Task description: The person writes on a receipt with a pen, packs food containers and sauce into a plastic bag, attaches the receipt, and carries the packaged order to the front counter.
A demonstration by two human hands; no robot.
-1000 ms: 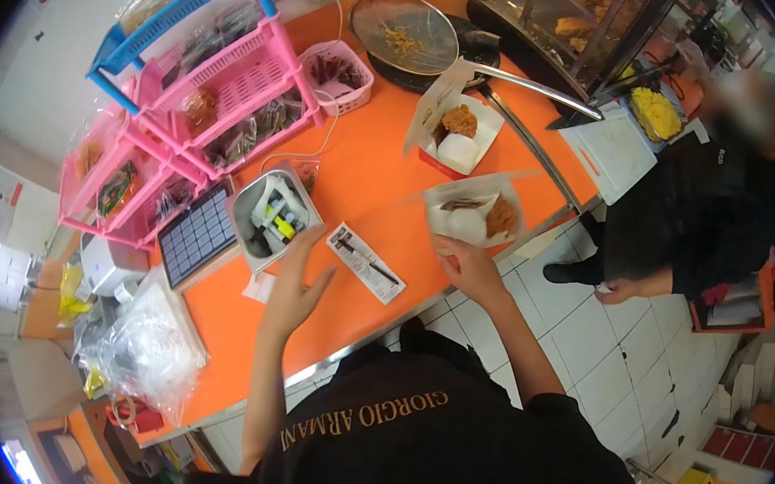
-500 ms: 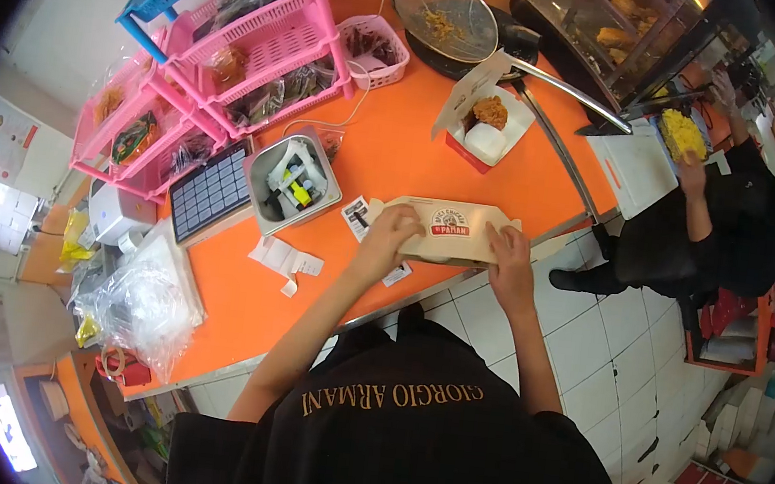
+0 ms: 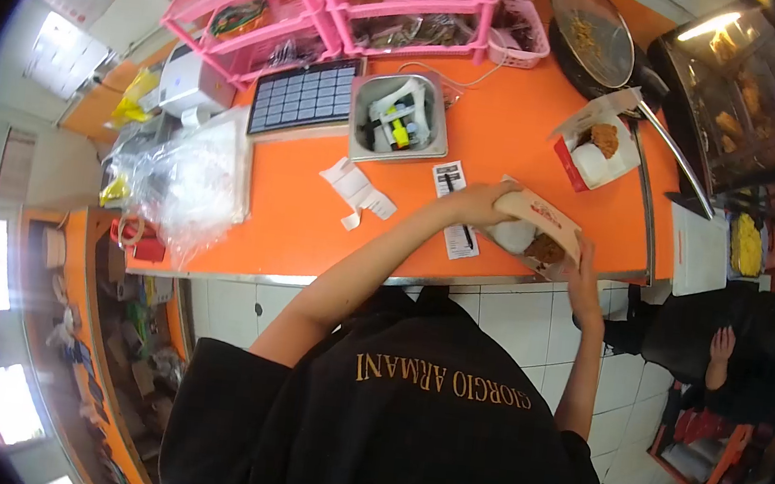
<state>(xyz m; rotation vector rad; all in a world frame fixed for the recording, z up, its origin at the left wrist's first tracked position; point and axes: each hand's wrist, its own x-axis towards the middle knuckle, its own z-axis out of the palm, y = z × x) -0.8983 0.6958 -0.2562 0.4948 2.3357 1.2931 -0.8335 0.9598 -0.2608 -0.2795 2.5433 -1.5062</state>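
1. The left grip point(image 3: 481, 203) is closed on the left end of the lid of a food carton point(image 3: 543, 207).
2. The right grip point(image 3: 584, 280) is closed on the lid's right end.
3. The carton sits between both grips, near the front edge of the orange surface point(image 3: 291, 218); whether it touches there I cannot tell. Its lid stands partly raised.
4. Under the lid, a white mound point(image 3: 512, 236) lies nearer the left grip, beside a brown fried piece point(image 3: 547, 251).
5. Beyond the right grip stands a second open carton point(image 3: 620, 158).
6. Just beside the left grip lies a printed slip point(image 3: 456, 244); farther left, a creased receipt point(image 3: 360, 190).
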